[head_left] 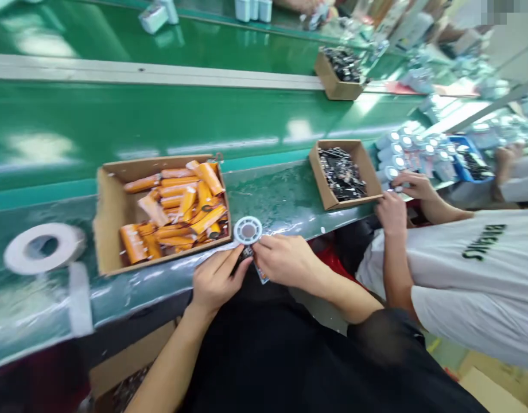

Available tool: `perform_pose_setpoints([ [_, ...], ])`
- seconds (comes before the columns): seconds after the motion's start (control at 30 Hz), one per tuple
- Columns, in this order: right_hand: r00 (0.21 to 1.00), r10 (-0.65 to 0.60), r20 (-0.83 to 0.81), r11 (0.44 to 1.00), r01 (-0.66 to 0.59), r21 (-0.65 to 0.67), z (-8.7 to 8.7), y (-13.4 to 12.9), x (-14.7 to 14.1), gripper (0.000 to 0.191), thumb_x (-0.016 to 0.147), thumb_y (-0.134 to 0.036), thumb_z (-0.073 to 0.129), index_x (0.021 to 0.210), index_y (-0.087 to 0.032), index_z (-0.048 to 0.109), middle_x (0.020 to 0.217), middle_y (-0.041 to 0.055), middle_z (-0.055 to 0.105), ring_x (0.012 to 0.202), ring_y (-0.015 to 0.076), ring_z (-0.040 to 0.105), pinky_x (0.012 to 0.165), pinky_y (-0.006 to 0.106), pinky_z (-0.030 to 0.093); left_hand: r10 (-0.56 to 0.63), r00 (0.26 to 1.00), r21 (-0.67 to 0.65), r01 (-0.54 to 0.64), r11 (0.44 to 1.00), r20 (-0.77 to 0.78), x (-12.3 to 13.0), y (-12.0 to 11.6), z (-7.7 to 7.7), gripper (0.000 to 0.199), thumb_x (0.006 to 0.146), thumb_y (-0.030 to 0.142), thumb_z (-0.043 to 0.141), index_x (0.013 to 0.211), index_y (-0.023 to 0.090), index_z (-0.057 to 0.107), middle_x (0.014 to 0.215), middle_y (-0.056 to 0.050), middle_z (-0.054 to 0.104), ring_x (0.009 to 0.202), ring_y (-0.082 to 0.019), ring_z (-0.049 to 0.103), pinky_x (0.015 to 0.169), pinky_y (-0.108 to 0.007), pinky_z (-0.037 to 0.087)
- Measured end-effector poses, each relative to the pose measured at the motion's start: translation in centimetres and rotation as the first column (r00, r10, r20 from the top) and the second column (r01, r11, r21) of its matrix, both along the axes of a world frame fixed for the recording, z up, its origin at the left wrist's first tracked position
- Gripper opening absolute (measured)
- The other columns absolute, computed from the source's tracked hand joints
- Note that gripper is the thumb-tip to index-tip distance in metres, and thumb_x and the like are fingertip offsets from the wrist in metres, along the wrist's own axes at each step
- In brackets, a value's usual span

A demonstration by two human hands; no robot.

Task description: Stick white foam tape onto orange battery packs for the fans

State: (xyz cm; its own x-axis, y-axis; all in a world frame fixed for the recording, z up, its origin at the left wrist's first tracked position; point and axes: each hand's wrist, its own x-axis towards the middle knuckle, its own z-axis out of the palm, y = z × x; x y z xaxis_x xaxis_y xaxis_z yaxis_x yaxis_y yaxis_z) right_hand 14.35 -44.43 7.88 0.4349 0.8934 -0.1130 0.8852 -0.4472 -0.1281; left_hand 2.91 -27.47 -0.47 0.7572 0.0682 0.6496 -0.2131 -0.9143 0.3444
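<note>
1. At the near edge of the table (272,189), the left hand (218,276) is nearly closed, thumb and fingers pinching the dark lower part of a pale round-headed device (248,230). The right hand (285,260) has its fingers curled onto the device's other side; its fingertips are partly hidden.
2. The device is just beside the near right corner of a cardboard box (109,226) of orange cylinders (178,198). Good handling here probably means steadying the body with the left hand, working with right fingertips, and sparing the ringed head any squeeze.
3. Keeping the device above the table, rather than beyond its near edge, should help catch dropped pieces.
4. Farther right along that edge, a second box (369,166) holds dark parts (341,175).
</note>
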Motion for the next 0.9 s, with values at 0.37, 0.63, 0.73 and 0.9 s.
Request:
perform_pose_setpoints([
  [0.37, 0.999, -0.048, 0.023, 0.921, 0.035, 0.387, -6.5, -2.0, -0.4, 0.033, 0.111, -0.034, 0.045, 0.124, -0.021, 0.073, 0.089, 0.0033, 0.078, 0.074, 0.0129, 0.07, 0.06, 0.027, 0.039, 0.018, 0.997, -0.029, -0.02, 0.999, -0.07, 0.2, -0.3, -0.2, 0.025, 0.101, 0.032, 0.068, 0.116, 0.013, 0.076, 0.102, -0.01, 0.081, 0.088, -0.022, 0.078, 0.083, -0.032, 0.061],
  [0.63, 0.984, -0.138, 0.109, 0.98, 0.119, 0.158, -4.1, -0.7, -2.0, 0.038, 0.109, -0.027, 0.042, 0.138, -0.017, 0.065, 0.078, 0.0045, 0.074, 0.064, 0.0167, 0.068, 0.054, 0.031, 0.032, 0.049, 0.994, -0.071, -0.056, 0.996, -0.093, 0.2, -0.4, -0.3, 0.028, 0.102, 0.035, 0.066, 0.119, 0.016, 0.078, 0.105, -0.01, 0.082, 0.091, -0.02, 0.079, 0.084, -0.028, 0.062],
  [0.73, 0.986, -0.119, 0.115, 0.979, 0.097, 0.179, -4.4, -0.5, -1.7, 0.036, 0.107, -0.028, 0.044, 0.132, -0.018, 0.069, 0.075, 0.0037, 0.073, 0.06, 0.0165, 0.067, 0.052, 0.032, 0.029, 0.036, 0.988, -0.129, -0.055, 0.99, -0.147, 0.1, -0.3, -0.2, 0.029, 0.103, 0.036, 0.064, 0.12, 0.017, 0.078, 0.106, -0.009, 0.082, 0.092, -0.02, 0.079, 0.085, -0.028, 0.062],
  [0.9, 0.985, -0.062, 0.16, 0.905, -0.012, 0.425, -6.9, -1.4, -0.9, 0.03, 0.108, -0.026, 0.049, 0.118, -0.022, 0.077, 0.07, 0.0006, 0.071, 0.058, 0.0121, 0.063, 0.054, 0.028, 0.036, 0.047, 0.976, -0.201, -0.09, 0.975, -0.211, 0.1, -0.4, 0.0, 0.031, 0.104, 0.04, 0.063, 0.121, 0.019, 0.078, 0.107, -0.009, 0.082, 0.093, -0.021, 0.08, 0.085, -0.029, 0.062],
])
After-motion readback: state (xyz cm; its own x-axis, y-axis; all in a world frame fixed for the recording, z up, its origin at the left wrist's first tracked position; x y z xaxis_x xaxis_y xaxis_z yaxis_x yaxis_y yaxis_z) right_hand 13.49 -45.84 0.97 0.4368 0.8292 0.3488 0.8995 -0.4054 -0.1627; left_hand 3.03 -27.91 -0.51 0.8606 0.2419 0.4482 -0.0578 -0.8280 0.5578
